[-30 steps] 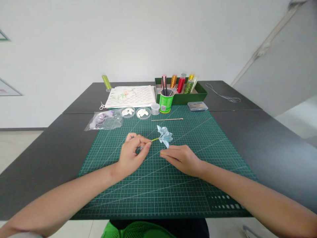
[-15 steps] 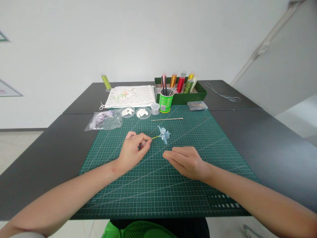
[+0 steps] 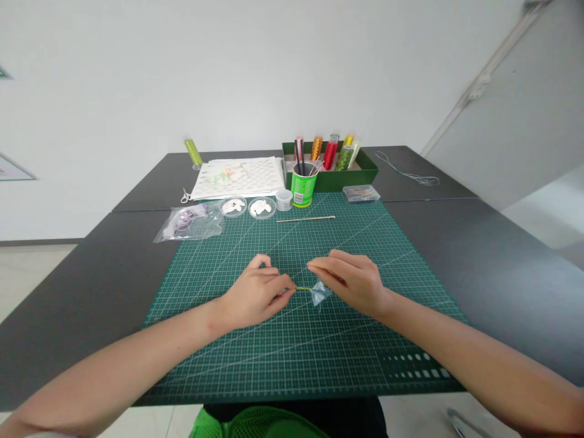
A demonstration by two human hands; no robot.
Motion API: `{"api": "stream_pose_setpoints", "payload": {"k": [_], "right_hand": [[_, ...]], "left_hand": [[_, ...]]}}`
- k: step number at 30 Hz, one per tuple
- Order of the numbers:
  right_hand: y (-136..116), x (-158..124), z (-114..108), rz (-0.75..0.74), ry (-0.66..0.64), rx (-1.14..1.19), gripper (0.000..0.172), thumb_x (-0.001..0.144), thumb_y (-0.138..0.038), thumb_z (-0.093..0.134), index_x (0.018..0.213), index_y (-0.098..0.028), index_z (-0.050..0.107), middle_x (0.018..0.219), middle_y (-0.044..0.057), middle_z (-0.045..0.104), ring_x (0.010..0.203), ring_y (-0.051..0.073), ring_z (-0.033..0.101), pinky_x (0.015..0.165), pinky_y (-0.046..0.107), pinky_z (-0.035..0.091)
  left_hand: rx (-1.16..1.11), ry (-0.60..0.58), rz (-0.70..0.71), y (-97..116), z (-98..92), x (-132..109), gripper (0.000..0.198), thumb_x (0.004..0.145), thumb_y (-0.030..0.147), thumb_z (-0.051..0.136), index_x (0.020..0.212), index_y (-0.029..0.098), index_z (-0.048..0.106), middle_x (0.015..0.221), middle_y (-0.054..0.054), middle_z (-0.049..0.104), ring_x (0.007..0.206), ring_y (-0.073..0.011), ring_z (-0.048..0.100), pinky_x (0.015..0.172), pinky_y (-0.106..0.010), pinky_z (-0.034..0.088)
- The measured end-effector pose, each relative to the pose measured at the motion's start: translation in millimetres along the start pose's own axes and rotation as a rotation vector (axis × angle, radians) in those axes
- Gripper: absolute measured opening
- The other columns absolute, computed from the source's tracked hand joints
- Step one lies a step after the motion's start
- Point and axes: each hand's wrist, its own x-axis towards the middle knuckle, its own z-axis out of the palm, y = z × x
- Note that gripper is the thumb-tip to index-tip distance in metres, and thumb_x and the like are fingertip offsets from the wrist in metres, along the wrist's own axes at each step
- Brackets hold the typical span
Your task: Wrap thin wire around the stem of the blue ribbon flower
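Observation:
A small pale blue artificial flower [image 3: 319, 294] on a thin green stem lies sideways above the green cutting mat [image 3: 255, 359]. My left hand [image 3: 262, 293] pinches the stem between thumb and forefinger, its other fingers loosely curled. The petals point to the right, and part of them is hidden behind my right hand [image 3: 354, 280]. That hand hovers just over the flower with thumb and fingertips pressed together; whatever they may hold is too fine to see.
A thin stick [image 3: 305, 219] lies beyond my hands. Behind it stand petal dishes [image 3: 261, 208], stacked round cases [image 3: 283, 199], a green can [image 3: 303, 190] of tools and a green box [image 3: 347, 177] of thread spools. A plastic bag [image 3: 189, 224] and scissors [image 3: 185, 196] lie left, a flat case [image 3: 361, 193] right.
My left hand has brought the flower nearer and to the right, turning its petals. My right hand has moved slightly up and now covers part of the flower.

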Motion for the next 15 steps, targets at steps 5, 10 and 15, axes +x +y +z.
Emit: {"api": "stream_pose_setpoints", "payload": {"k": [5,10,15], "right_hand": [[2,0,2,0.049,-0.051,0.047,0.018,0.101,-0.020,0.057,0.092,-0.017,0.072,0.071,0.001,0.069,0.058,0.008,0.061,0.057,0.018,0.048],[4,-2,4,0.074,-0.091,0.085,0.021,0.102,-0.024,0.055,0.092,-0.016,0.072,0.070,0.001,0.068,0.058,0.008,0.059,0.058,0.019,0.048],[10,-2,8,0.120,-0.132,0.123,0.026,0.103,-0.028,0.055,0.088,-0.015,0.072,0.065,0.000,0.062,0.055,0.008,0.053,0.058,0.019,0.045]], "left_hand": [[-0.101,-0.028,0.027,7,0.3,-1,0.018,0.101,0.019,0.049,0.091,0.020,0.064,0.071,0.004,0.071,0.064,-0.0120,0.061,0.092,-0.036,0.035],[-0.148,-0.032,0.084,9,0.9,-1,0.014,0.100,0.018,0.052,0.092,0.020,0.063,0.068,0.006,0.068,0.061,-0.0111,0.059,0.090,-0.033,0.035],[-0.168,-0.006,0.120,13,-0.1,-2,0.015,0.100,0.017,0.050,0.089,0.020,0.060,0.064,0.008,0.064,0.057,-0.0102,0.056,0.084,-0.032,0.036]]}}
